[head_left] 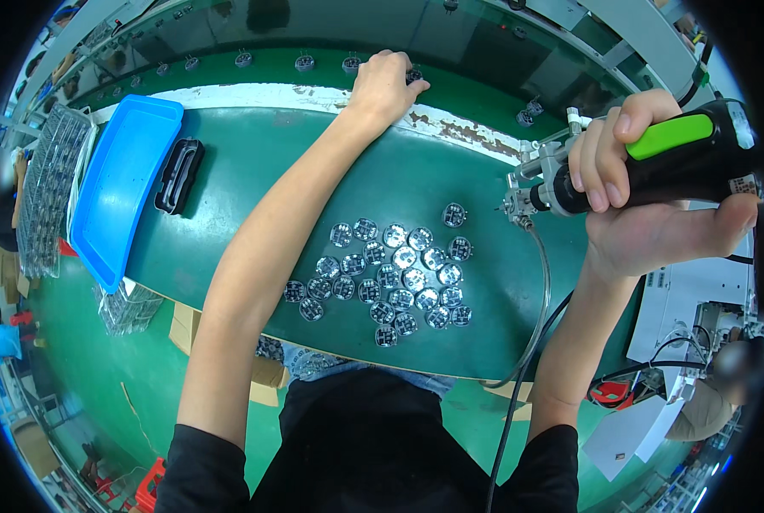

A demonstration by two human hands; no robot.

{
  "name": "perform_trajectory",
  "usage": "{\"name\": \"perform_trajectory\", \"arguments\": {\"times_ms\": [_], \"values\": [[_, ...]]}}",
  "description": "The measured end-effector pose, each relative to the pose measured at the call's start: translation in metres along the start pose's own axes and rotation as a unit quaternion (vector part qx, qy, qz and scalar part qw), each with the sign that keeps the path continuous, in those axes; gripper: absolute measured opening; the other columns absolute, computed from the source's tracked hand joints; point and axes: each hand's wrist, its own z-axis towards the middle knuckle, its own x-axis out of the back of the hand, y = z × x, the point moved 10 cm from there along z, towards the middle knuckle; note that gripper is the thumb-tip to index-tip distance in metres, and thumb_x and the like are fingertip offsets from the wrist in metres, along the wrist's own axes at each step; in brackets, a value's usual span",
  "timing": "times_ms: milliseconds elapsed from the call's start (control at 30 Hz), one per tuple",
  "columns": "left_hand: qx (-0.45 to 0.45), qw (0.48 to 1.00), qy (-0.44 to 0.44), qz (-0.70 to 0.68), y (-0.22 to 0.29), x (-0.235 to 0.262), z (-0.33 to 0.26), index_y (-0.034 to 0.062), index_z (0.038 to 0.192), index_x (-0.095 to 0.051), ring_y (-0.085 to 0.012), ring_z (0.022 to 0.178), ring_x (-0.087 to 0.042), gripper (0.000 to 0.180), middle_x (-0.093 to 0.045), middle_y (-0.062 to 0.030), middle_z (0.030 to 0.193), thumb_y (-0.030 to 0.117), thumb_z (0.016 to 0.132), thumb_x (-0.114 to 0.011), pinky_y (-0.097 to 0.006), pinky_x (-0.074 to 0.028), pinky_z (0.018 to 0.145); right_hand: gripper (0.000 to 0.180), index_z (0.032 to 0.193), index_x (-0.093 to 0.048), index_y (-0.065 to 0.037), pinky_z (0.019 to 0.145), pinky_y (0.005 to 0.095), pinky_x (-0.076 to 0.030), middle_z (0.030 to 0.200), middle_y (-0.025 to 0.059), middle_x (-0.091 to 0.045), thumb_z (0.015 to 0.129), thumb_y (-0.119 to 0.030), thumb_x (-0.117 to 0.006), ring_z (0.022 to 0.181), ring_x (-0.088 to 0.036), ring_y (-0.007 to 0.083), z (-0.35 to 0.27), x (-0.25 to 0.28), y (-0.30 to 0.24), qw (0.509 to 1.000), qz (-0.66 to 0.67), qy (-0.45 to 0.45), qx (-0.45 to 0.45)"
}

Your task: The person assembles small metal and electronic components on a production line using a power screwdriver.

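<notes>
Smooth black tool gripped in right hand; left hand clasping round part

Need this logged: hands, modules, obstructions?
Left hand holding round circuit module at belt; right hand gripping black-green handheld tool. Loose modules on table; hose right of them.

The discs look shiny metal, the tray smooth plastic, the tabletop glossy.

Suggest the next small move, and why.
Probably ease the left hand off the round part between its fingers and thumb: it's over the green strip, where similar parts sit spaced out, while the right hand holds the black-and-green tool.
</notes>
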Motion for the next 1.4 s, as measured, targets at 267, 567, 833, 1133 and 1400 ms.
{"name": "perform_trajectory", "arguments": {"times_ms": [267,567,833,1133,1400], "values": [[-0.326,0.925,-0.127,-0.151,0.115,0.010,-0.075,0.0092,0.106,-0.070,-0.0281,0.104,-0.059,0.029,-0.066,-0.0076,0.099,0.027,0.085,-0.079,-0.042,-0.045,0.093,0.099,0.098,-0.056,-0.004,0.047,0.0228,-0.036,0.056,-0.0030,-0.043,0.074,-0.098,-0.036,0.045,-0.043,0.0065,-0.005,0.003,-0.009,1.000,-0.004,-0.009,0.006],[-0.329,0.865,-0.304,-0.224,0.125,0.006,-0.128,0.0120,0.100,-0.074,-0.0197,0.114,-0.052,0.032,-0.066,0.0032,0.105,0.033,0.078,-0.085,-0.039,-0.031,0.101,0.096,0.099,-0.055,-0.004,0.049,0.0227,-0.037,0.058,-0.0036,-0.043,0.074,-0.096,-0.041,0.047,-0.044,0.0063,-0.006,-0.014,-0.006,0.999,0.004,-0.038,0.005],[-0.340,0.861,-0.293,-0.238,0.125,0.006,-0.128,0.0065,0.093,-0.071,-0.0219,0.118,-0.050,0.034,-0.062,-0.0012,0.104,0.034,0.077,-0.084,-0.042,-0.031,0.103,0.094,0.101,-0.054,-0.005,0.051,0.0226,-0.037,0.059,-0.0041,-0.044,0.075,-0.094,-0.045,0.048,-0.044,0.0061,0.009,-0.047,0.006,0.998,0.017,-0.068,-0.001],[-0.346,0.865,-0.284,-0.227,0.120,0.000,-0.129,0.0099,0.097,-0.074,-0.0220,0.120,-0.052,0.036,-0.067,-0.0017,0.110,0.038,0.077,-0.084,-0.041,-0.031,0.104,0.091,0.102,-0.053,-0.005,0.052,0.0225,-0.038,0.061,-0.0046,-0.045,0.075,-0.092,-0.049,0.050,-0.045,0.0059,0.016,-0.062,0.011,0.995,0.034,-0.095,0.001],[-0.344,0.864,-0.282,-0.237,0.120,-0.002,-0.129,0.0092,0.096,-0.074,-0.0234,0.124,-0.051,0.038,-0.068,-0.0086,0.119,0.040,0.076,-0.085,-0.042,-0.031,0.105,0.089,0.103,-0.053,-0.005,0.054,0.0224,-0.038,0.063,-0.0051,-0.045,0.075,-0.090,-0.053,0.051,-0.046,0.0058,0.017,-0.069,0.009,0.992,0.044,-0.118,0.006]]}}
